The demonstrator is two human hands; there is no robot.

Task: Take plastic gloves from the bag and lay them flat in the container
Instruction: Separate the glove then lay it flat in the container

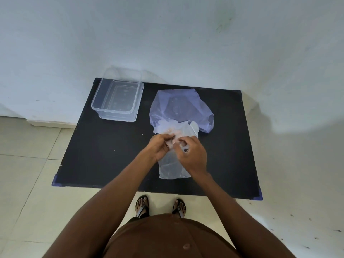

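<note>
Both my hands meet at the centre of the frame, over the black counter (111,146). My left hand (160,148) has its grip pinched closed on the thin clear plastic gloves (167,130), thumb and fingertips pressed together on the crumpled film. My right hand (193,155) is curled closed as well, its grip pinching the edge of the clear bag (173,168) just beside the left fingers. The two grips nearly touch.

I count one clear bag. It lies flat on the counter, its long axis running from the bottom of the frame toward the top, with its closed end nearest me and its mouth pointing away, toward the wall. The gloves spill out of that mouth in one bunched, whitish wad; I cannot tell how many gloves are in it, since the layers are see-through and crumpled together.

Just beyond the wad lies one pale purple plastic bag (178,107), spread loosely on the counter right of centre, touching or overlapping the top end of the clear bag.

In the upper left part of the counter stands one clear rectangular container (96,107), well apart from my hands, its long axis also running roughly from near to far, tilted slightly. It rests on what looks like a second clear piece (119,119) under it, perhaps its lid.
</note>
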